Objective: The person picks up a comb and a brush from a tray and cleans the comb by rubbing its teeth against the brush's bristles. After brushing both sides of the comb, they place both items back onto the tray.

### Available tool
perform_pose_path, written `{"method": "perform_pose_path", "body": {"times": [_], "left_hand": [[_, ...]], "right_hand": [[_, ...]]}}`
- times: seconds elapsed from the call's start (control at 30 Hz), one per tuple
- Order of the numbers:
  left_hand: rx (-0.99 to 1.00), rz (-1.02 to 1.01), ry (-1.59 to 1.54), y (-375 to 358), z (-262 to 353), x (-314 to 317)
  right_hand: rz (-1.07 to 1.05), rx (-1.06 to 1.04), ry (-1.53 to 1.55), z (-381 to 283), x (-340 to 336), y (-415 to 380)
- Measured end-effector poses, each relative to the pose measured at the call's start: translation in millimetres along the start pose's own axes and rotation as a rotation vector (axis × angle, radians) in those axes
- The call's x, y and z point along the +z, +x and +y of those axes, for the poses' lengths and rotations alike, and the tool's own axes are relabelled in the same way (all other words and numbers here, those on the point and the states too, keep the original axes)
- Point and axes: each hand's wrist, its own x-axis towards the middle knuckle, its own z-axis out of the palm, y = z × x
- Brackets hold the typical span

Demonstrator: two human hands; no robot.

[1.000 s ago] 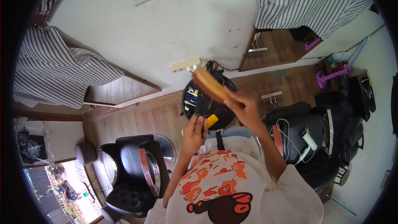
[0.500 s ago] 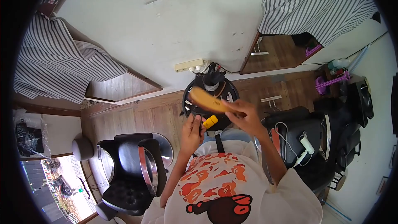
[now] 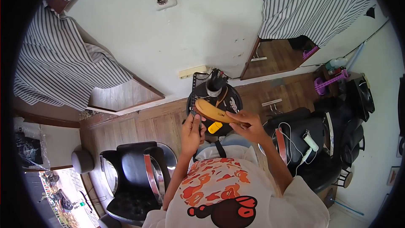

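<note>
My right hand (image 3: pixel 249 127) is closed round the right end of a curved tan brush (image 3: pixel 215 112) with dark lettering. The brush's left end reaches over towards my left hand (image 3: pixel 193 134), which has its fingers wrapped round a small dark object that I cannot make out. A yellow item (image 3: pixel 215 127) shows just right of my left fingers, below the brush. Behind the hands is a round black tray (image 3: pixel 237 99) bearing a dark cup (image 3: pixel 214 88) of tools and a black comb-like rack (image 3: pixel 197 82).
A black salon chair (image 3: pixel 135 164) stands at the left. Another dark chair (image 3: pixel 295 143) at the right holds a white hair dryer (image 3: pixel 311 142) with its cord. A power strip (image 3: pixel 193 72) is at the wall's foot. Striped cloths (image 3: pixel 308 8) drape over mirrors.
The brush has moved down and slightly right with my right hand, and its left end is nearer my left hand. The camera view has shifted, and more of the tray shows.
</note>
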Motion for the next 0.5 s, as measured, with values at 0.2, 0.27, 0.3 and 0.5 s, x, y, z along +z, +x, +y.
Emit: {"method": "perform_pose_path", "body": {"times": [0.2, 0.27, 0.3, 0.5], "left_hand": [[-0.013, -0.108, 0.063, 1.4, -19.2, 5.8], [-0.014, -0.14, 0.079, 5.6, -20.2, 7.9], [-0.013, -0.127, 0.061, 7.5, -18.1, 8.0], [-0.01, -0.042, 0.006, 3.7, -8.4, 8.9]], "right_hand": [[0.226, -0.062, -0.124, 4.0, 14.6, 20.1], [0.316, -0.083, -0.178, 4.8, 14.6, 22.0], [0.305, -0.084, -0.19, 4.8, 14.6, 18.6], [0.114, -0.021, -0.131, -6.4, 7.5, -22.3]]}}
